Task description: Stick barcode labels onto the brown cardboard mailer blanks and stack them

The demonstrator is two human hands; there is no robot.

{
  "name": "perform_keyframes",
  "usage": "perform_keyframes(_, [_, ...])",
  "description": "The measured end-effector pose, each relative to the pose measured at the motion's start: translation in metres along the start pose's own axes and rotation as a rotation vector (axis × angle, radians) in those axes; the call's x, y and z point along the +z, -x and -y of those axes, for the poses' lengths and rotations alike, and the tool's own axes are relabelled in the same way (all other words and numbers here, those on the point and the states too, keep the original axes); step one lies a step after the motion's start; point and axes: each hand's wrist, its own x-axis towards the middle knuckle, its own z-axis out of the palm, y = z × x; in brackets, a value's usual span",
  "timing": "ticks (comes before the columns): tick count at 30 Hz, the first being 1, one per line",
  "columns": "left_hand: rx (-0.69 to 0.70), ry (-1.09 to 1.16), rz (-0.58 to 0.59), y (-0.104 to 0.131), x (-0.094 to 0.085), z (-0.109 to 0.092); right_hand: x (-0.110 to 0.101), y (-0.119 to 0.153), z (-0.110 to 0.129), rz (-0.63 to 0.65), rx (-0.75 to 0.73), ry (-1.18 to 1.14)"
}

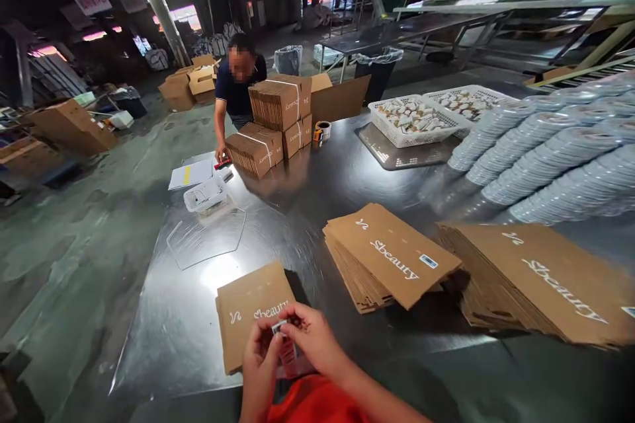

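Note:
Close to my body, my left hand [262, 347] and my right hand [310, 334] meet over the near edge of the table. Both pinch a strip of labels [288, 357], which hangs down between them over my red clothing. Its print is too small to read. Just beyond my fingers lies a small stack of flat brown cardboard boxes [253, 291] with white "beauty" lettering, partly covered by my hands. To the right sits a taller stack of the same flat boxes [391, 251]; its top one bears a blue-and-white label [428, 261].
Another flat-box stack [550, 277] lies further right, before rows of stacked grey-white round items [560, 152]. White baskets [411, 139] hold small pieces. Strapped box bundles [282, 106], a tape roll [323, 129] and a plastic container [206, 197] stand further back. A co-worker [238, 82] leans over the far edge.

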Motion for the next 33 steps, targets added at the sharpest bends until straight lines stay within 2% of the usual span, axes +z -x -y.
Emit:
perform_keyframes(4, [-0.086, -0.025, 0.03, -0.002, -0.001, 0.002, 0.002, 0.002, -0.005, -0.037, -0.001, 0.014])
perform_keyframes(13, [-0.062, -0.196, -0.061, 0.001, 0.002, 0.001, 0.011, 0.004, -0.008, -0.059, 0.093, -0.047])
perform_keyframes(20, [-0.095, -0.311, -0.118, 0.001, -0.002, 0.007, 0.014, -0.001, -0.018, -0.083, 0.068, 0.07])
perform_keyframes(23, [-0.113, -0.319, -0.166, 0.0, -0.009, 0.014, 0.006, -0.024, -0.029, -0.175, 0.044, 0.134])
perform_keyframes(26, [-0.155, -0.312, -0.177, -0.01, -0.02, 0.029, -0.002, -0.064, -0.043, -0.26, 0.069, 0.304])
perform_keyframes(30, [-0.258, -0.167, -0.116, -0.033, -0.032, 0.056, -0.001, -0.109, -0.063, -0.24, 0.138, 0.55])
perform_keyframes(33, [-0.292, -0.129, -0.096, -0.046, -0.036, 0.072, 0.003, -0.12, -0.076, -0.238, 0.153, 0.595])
